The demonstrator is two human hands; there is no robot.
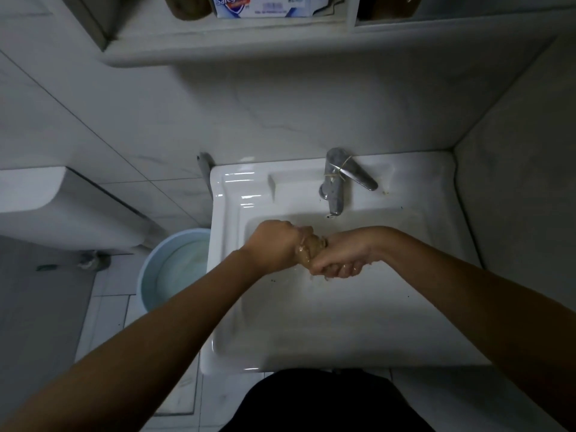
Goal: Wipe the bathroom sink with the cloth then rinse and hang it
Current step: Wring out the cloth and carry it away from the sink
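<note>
A wet tan cloth [313, 248] is bunched and twisted between both hands over the white sink [230, 194]. My left hand [274, 244] grips its left end as a closed fist. My right hand [343, 260] is closed around its right end, fingers curled under. Both hands hover over the basin just in front of the chrome faucet [335, 188], whose lever points right and has a rubber band around it. Most of the cloth is hidden inside the fists.
A light blue bucket [162, 269] of water stands on the floor left of the sink. A toilet tank [46, 201] sits further left. Overhead, a shelf [218, 42] holds a soap box [268, 6]. A tiled wall closes the right side.
</note>
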